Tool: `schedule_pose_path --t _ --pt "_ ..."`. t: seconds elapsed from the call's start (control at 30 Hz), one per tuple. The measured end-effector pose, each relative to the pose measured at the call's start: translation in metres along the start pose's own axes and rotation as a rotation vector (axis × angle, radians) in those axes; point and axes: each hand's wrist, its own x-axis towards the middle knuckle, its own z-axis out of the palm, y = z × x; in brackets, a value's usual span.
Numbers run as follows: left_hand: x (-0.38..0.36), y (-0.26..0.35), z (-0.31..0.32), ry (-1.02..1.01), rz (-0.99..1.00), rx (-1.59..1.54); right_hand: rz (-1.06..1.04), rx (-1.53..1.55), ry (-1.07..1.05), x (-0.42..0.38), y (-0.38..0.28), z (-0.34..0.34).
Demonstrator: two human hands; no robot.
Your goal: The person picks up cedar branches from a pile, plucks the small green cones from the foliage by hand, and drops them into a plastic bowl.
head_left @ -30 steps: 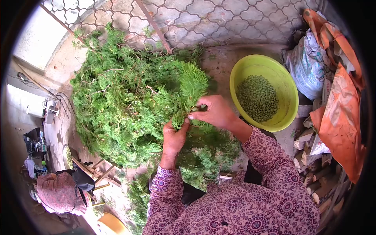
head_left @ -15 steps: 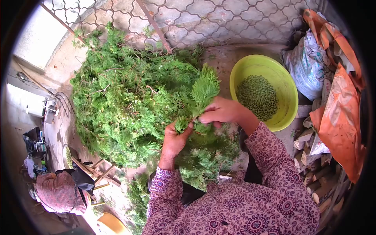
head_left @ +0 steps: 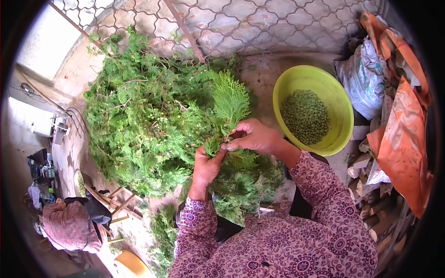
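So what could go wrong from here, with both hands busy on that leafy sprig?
The right hand works close to the green bowl, so that forearm might knock it and spill the small green pods.

Anything small slipping from the fingertips could vanish into the pile of branches, which is much the same green.

The left hand and right hand meet at the leafy sprig, so a slip might scratch or pinch a bare finger.

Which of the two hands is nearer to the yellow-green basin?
Right. The right hand is at the lower left of the yellow-green basin in view; the left hand is farther left, over the greenery.
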Motion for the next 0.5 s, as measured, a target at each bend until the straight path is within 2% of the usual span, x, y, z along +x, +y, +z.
schedule_pose_path --t 0.03,0.1,0.2,0.33,0.4,0.5 --pt "-0.001 0.0 0.0 0.001 -0.001 0.001 0.001 0.002 -0.001 0.001 0.0 0.001" --pt "-0.002 0.002 0.0 -0.001 -0.041 -0.07 -0.014 -0.252 0.011 0.002 -0.002 0.003" --pt "-0.003 0.005 -0.003 0.018 -0.077 -0.078 -0.087 -0.112 -0.034 0.0 0.002 -0.001" --pt "-0.008 0.006 -0.007 -0.029 -0.095 -0.135 -0.04 -0.257 -0.175 -0.005 -0.008 -0.014" --pt "-0.012 0.007 -0.004 -0.023 -0.092 -0.2 0.217 0.032 -0.238 -0.01 -0.013 -0.016" --pt "-0.015 0.009 -0.002 0.002 -0.126 -0.219 0.155 0.091 -0.182 -0.019 -0.031 -0.013"
